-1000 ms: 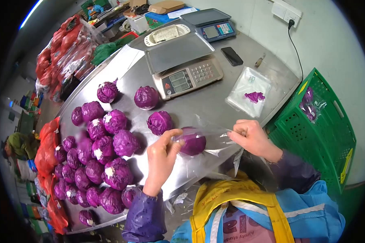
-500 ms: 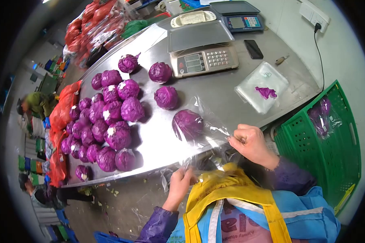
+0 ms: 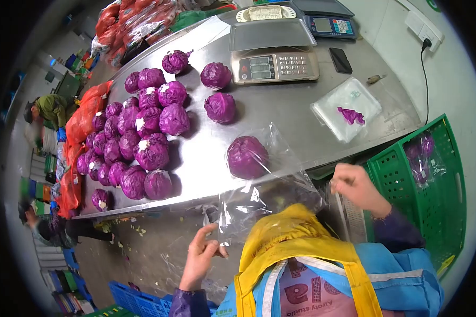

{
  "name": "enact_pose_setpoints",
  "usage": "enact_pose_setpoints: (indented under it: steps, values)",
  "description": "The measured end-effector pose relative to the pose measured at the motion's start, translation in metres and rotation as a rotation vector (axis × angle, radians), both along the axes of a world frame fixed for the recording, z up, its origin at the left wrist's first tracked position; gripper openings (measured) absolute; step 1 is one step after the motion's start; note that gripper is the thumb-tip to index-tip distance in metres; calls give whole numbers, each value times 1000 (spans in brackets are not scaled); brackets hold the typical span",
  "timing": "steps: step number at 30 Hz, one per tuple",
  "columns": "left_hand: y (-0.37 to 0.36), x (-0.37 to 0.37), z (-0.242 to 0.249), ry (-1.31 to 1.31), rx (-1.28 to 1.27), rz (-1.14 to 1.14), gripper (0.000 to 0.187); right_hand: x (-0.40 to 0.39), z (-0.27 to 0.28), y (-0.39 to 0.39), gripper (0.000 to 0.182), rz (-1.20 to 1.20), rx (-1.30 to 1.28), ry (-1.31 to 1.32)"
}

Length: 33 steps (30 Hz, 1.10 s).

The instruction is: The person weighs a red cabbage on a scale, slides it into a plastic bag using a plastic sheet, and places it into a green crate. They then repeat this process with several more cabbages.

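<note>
A purple cabbage [image 3: 247,157] sits at the table's near edge, with a clear plastic bag [image 3: 272,195] around or against it; the bag's wide end hangs over the edge toward me. My left hand [image 3: 200,258] is beside the bag's left edge, thumb and fingers apart, nothing in them. Just past the bag's right edge is my right hand [image 3: 358,189], its fingers curled toward the thumb; whether film is pinched there I cannot make out. Many more purple cabbages [image 3: 152,151] are grouped on the left of the metal table [image 3: 280,113].
At the back stand a scale [image 3: 275,66] and a second scale [image 3: 330,25], with a phone [image 3: 340,61] nearby. A stack of clear bags [image 3: 346,110] bears a purple leaf. A green crate [image 3: 388,174] stands right, a blue crate [image 3: 137,300] below left. Another person [image 3: 52,108] is beyond red sacks.
My hands have moved apart, the left one down and left with its fingers spreading, the right one to the right. The plastic bag now lies wider between them. The cabbage stays at the edge.
</note>
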<state>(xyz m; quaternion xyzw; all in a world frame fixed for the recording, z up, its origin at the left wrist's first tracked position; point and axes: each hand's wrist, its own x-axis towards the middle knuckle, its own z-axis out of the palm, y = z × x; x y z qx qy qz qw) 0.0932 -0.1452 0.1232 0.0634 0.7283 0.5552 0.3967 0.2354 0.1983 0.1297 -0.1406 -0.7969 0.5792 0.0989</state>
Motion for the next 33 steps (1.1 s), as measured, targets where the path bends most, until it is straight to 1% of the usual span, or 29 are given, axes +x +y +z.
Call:
enact_pose_setpoints:
  steps: [1,2,3,4,5,6,8,9,10,12,13,15,16,18,19,21,22,24,25,26,27,28,29,30,32,33]
  values:
    - [-6,-6,-4,-36,18,60,36,1,-11,10,5,-17,134,5]
    - [-10,-9,-11,-71,36,120,37,-6,-15,11,5,-12,137,3]
    - [-10,-11,-24,-73,38,126,37,-15,-17,10,19,-68,215,18]
    - [-8,-15,-45,144,21,164,46,-22,-20,10,33,-125,293,36]
    - [-6,-20,-67,362,4,200,56,-27,-25,11,57,-42,421,17]
    - [-3,-23,-85,580,-15,236,68,-35,-30,10,57,-39,423,20]
    - [17,-25,-108,898,-130,56,88,-55,-37,1,62,125,679,227]
    - [30,-23,-116,808,-82,113,96,-64,-37,-4,66,203,670,239]
    - [43,-16,-109,736,56,164,93,-75,-37,-11,66,205,672,242]
    - [48,-19,-116,779,68,81,82,-95,-37,-24,58,332,702,367]
    - [44,-23,-122,777,69,87,82,-106,-38,-31,58,338,705,367]
    - [35,-34,-128,939,-47,-143,77,-124,-39,-41,54,408,701,459]
    - [33,-35,-127,939,-46,-137,77,-132,-39,-42,54,413,703,460]
    - [28,-35,-119,843,-6,-90,76,-144,-39,-44,41,428,696,508]
    - [30,-31,-113,838,-10,-85,76,-147,-40,-43,41,435,691,506]
    - [39,-17,-106,668,130,278,77,-149,-42,-38,28,522,652,508]
    - [39,-13,-111,660,124,289,77,-150,-42,-38,28,534,646,504]
    - [35,-3,-126,531,205,418,78,-152,-41,-38,20,543,598,528]
    - [33,0,-129,500,165,426,70,-154,-42,-37,20,555,591,524]
    - [32,1,-134,493,158,433,70,-156,-42,-36,18,516,522,507]
    - [34,0,-135,519,209,407,68,-158,-43,-35,16,476,455,490]
    - [37,0,-135,545,262,381,65,-158,-43,-33,16,484,452,486]
    - [44,-3,-134,614,289,437,50,-158,-42,-32,15,458,412,463]
    - [47,-8,-128,612,288,444,50,-158,-42,-30,14,430,374,441]
    - [51,-19,-119,658,192,401,29,-157,-42,-29,12,430,362,424]
    - [56,-23,-113,707,158,444,15,-156,-42,-29,11,415,352,408]
